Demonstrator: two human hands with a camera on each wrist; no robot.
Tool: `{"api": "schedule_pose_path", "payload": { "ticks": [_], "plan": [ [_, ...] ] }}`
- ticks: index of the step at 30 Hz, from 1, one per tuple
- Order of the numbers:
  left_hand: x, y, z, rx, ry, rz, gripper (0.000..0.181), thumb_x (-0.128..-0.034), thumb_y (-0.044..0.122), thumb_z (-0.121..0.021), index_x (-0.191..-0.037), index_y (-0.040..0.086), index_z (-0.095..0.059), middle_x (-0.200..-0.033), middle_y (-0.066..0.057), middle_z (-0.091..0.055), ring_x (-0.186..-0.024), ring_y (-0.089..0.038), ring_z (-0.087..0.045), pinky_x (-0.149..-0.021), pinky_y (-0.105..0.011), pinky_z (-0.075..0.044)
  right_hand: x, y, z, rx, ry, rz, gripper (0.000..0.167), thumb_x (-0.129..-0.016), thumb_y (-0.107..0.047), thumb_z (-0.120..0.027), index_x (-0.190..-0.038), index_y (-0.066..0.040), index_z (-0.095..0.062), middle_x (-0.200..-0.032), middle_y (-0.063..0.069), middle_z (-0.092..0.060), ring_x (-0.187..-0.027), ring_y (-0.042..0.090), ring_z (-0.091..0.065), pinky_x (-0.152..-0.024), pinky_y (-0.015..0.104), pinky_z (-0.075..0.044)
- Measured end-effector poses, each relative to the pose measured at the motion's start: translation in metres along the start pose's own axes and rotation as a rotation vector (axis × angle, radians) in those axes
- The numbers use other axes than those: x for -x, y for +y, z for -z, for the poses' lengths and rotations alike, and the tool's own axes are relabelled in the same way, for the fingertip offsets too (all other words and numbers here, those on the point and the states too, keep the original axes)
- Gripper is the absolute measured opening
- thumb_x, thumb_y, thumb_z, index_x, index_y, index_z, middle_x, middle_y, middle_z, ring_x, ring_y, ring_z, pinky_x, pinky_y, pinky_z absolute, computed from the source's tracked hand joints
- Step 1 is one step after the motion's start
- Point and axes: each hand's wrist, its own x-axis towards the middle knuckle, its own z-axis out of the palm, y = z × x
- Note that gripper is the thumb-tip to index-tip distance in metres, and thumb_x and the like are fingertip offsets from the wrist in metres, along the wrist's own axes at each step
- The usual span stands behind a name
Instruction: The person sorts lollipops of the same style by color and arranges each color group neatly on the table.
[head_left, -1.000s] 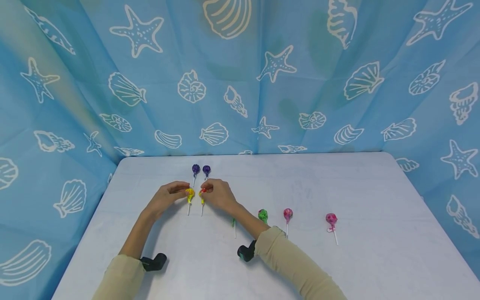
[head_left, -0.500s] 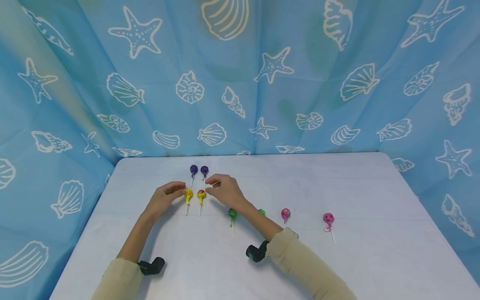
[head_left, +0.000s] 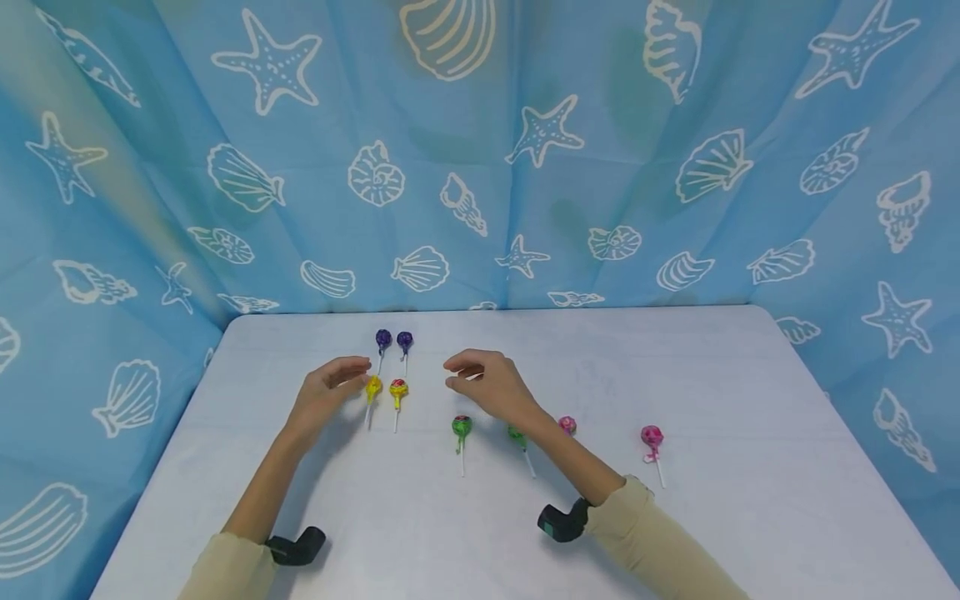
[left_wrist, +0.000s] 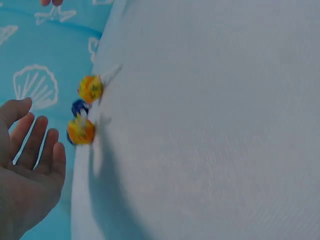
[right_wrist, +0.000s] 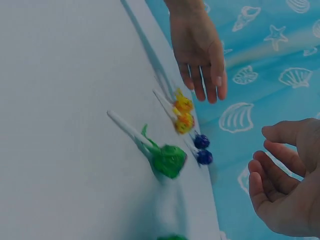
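Observation:
Two yellow lollipops, the left one (head_left: 373,387) and the right one (head_left: 398,389), lie side by side on the white table, in front of two purple ones (head_left: 383,339) (head_left: 405,341). My left hand (head_left: 327,395) is beside the left yellow candy, fingers relaxed; whether a fingertip touches it I cannot tell. In the left wrist view that hand (left_wrist: 31,165) holds nothing. Over the table, behind the left green lollipop (head_left: 461,426), my right hand (head_left: 495,387) has its fingers loosely bent and nothing in them, as the right wrist view of the hand (right_wrist: 292,177) also shows.
A second green lollipop (head_left: 517,435) and a pink one (head_left: 567,425) are partly hidden by my right forearm. Another pink lollipop (head_left: 652,436) lies farther right. A blue curtain (head_left: 450,167) with shell prints hangs behind the table (head_left: 750,500).
My right hand has let go of the right yellow lollipop and moved away to the right. The left hand has come slightly off the left yellow one, whose stick now tilts a little differently.

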Motion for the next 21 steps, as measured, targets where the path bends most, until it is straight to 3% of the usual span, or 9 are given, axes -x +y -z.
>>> {"api": "schedule_pose_path", "payload": {
  "ticks": [6,9,12,17,21],
  "plan": [
    [0.016,0.025,-0.013,-0.044,-0.076,-0.155,0.033,-0.0976,0.010,-0.064,-0.128,-0.002,-0.062,-0.128,-0.018,-0.063,-0.120,-0.030,-0.058,-0.104,-0.040,-0.045,0.017,0.007,0.021,0.029,0.043,0.017,0.022,-0.092,-0.013,-0.073,-0.114,-0.009,-0.073,-0.110,0.007,-0.071,-0.099,0.016,-0.065,-0.087,0.032,-0.054],
    [0.024,0.031,-0.024,-0.031,-0.122,-0.223,0.031,-0.0963,0.010,-0.066,-0.125,-0.003,-0.064,-0.123,-0.020,-0.064,-0.112,-0.027,-0.061,-0.097,-0.030,-0.050,0.025,0.012,0.031,0.075,0.042,0.024,0.025,-0.091,-0.012,-0.073,-0.116,-0.008,-0.072,-0.112,0.007,-0.071,-0.102,0.017,-0.065,-0.088,0.033,-0.053],
    [0.030,0.036,-0.037,-0.024,-0.172,-0.281,0.031,-0.0951,0.011,-0.069,-0.122,-0.003,-0.065,-0.119,-0.021,-0.066,-0.107,-0.026,-0.063,-0.092,-0.028,-0.052,0.034,0.017,0.040,0.111,0.040,0.038,0.027,-0.091,-0.011,-0.074,-0.118,-0.007,-0.071,-0.114,0.009,-0.070,-0.104,0.020,-0.064,-0.090,0.038,-0.053],
    [0.037,0.040,-0.061,-0.069,-0.231,-0.320,0.031,-0.0929,0.008,-0.071,-0.121,-0.003,-0.065,-0.116,-0.018,-0.067,-0.104,-0.025,-0.066,-0.090,-0.030,-0.054,0.046,0.026,0.051,0.166,0.021,0.021,0.030,-0.090,-0.012,-0.074,-0.120,-0.006,-0.070,-0.116,0.009,-0.070,-0.107,0.023,-0.064,-0.093,0.042,-0.052],
    [0.039,0.039,-0.078,-0.089,-0.240,-0.311,0.030,-0.0913,0.005,-0.072,-0.120,-0.003,-0.066,-0.115,-0.017,-0.068,-0.103,-0.025,-0.066,-0.089,-0.030,-0.054,0.054,0.031,0.055,0.203,-0.018,-0.004,0.033,-0.090,-0.012,-0.074,-0.122,-0.005,-0.069,-0.117,0.010,-0.070,-0.108,0.026,-0.064,-0.095,0.044,-0.051]
  ]
}}
